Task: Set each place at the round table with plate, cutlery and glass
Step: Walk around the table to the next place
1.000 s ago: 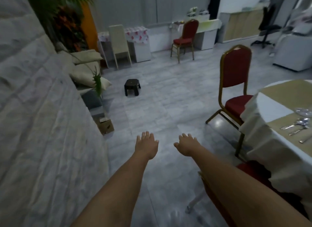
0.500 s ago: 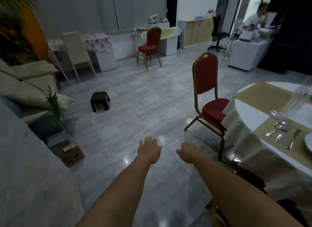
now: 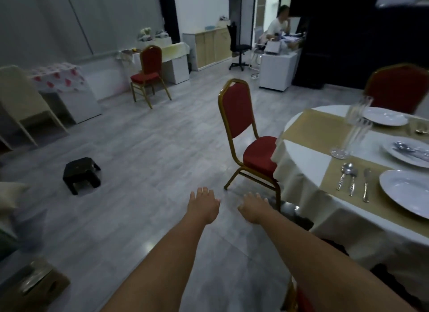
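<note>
The round table (image 3: 306, 163) with a white cloth and gold runners stands at the right. On it lie a white plate (image 3: 406, 193) near me, cutlery (image 3: 352, 179) to its left, a second plate (image 3: 405, 151) holding cutlery, a far plate (image 3: 383, 116) and a tall glass (image 3: 352, 130). My left hand (image 3: 203, 206) and my right hand (image 3: 254, 207) stretch forward over the floor, palms down, fingers relaxed, holding nothing. Both hands are left of the table and apart from it.
A red chair with a gold frame (image 3: 246, 135) stands tucked at the table's left side, another red chair (image 3: 399, 86) behind it. A small black stool (image 3: 81, 173) sits on the grey floor. A person (image 3: 278, 21) sits at a far desk.
The view has swung right: the table, its plates and the glass have come into sight, and the wall at the left has left it. Both hands stay stretched out and empty.
</note>
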The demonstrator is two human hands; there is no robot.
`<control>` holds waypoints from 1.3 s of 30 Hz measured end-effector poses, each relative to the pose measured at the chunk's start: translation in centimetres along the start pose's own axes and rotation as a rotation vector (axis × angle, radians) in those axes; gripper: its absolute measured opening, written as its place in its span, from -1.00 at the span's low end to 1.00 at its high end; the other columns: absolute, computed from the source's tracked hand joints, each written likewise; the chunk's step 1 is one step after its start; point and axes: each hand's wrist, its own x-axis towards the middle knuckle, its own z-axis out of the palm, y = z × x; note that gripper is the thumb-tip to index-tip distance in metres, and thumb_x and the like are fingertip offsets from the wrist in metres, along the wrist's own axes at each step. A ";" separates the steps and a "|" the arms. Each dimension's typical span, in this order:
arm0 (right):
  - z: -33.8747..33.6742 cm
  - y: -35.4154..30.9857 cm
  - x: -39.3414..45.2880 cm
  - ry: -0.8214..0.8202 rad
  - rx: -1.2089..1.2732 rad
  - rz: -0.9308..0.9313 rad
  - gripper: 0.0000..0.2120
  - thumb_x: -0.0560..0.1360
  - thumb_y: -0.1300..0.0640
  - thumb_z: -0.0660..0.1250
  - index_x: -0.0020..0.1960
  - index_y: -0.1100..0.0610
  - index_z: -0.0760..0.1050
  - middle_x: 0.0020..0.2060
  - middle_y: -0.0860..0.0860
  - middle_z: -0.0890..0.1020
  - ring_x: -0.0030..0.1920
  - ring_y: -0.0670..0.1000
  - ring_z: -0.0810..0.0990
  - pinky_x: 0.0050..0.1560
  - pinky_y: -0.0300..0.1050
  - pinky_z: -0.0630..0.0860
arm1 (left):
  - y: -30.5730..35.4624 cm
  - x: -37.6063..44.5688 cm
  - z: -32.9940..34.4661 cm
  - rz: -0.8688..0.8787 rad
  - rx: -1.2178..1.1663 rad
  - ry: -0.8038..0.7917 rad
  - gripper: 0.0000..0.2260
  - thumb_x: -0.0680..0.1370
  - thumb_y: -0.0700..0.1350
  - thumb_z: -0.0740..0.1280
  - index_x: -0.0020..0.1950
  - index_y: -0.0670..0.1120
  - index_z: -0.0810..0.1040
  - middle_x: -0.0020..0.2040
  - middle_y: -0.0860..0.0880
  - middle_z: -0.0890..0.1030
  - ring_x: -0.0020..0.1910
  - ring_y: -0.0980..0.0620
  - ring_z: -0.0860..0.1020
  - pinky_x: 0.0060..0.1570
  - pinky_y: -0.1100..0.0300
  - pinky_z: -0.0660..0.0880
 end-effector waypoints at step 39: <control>-13.4 22.4 20.4 0.140 0.254 0.729 -0.50 0.62 -0.06 0.01 0.46 0.18 0.24 0.46 0.09 0.26 0.50 0.15 0.15 0.42 0.15 0.17 | 21.2 38.2 -9.6 0.805 0.332 -0.097 -0.56 0.67 -0.09 0.02 0.54 -0.18 0.10 0.56 -0.19 0.06 0.55 -0.19 -0.01 0.51 -0.18 -0.03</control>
